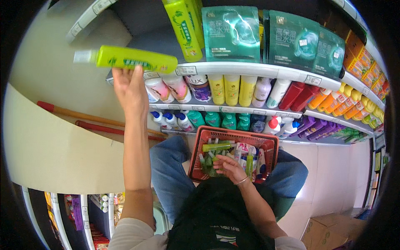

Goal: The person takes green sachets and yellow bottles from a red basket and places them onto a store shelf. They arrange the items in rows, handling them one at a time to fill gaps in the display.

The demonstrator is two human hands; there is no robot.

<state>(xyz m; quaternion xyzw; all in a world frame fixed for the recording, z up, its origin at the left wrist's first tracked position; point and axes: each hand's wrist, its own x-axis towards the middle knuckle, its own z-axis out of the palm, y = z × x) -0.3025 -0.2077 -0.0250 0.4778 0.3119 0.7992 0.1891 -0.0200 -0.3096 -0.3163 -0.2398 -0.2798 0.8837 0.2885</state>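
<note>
My left hand (129, 82) is raised at the upper left and grips a lime-green plastic bottle (137, 59) with a clear cap, lying sideways in front of the top shelf's edge. Matching green bottles (187, 34) stand upright on that shelf, beside teal foil pouches (231, 34). Over the red plastic shopping basket (237, 132) between my knees is my right hand (229, 167), its fingers spread and somewhat curled; whether they touch a small bottle under them I cannot tell. Several bottles fill the basket, among them a green one (218, 147) lying across the others.
Below the top shelf's rail (250, 68), lower shelves hold yellow bottles (232, 90), red bottles (292, 95) and teal pump bottles (229, 121). Two long poles (90, 118) lie at the left beside a pale curved panel (62, 150). A cardboard box (328, 232) sits at the lower right.
</note>
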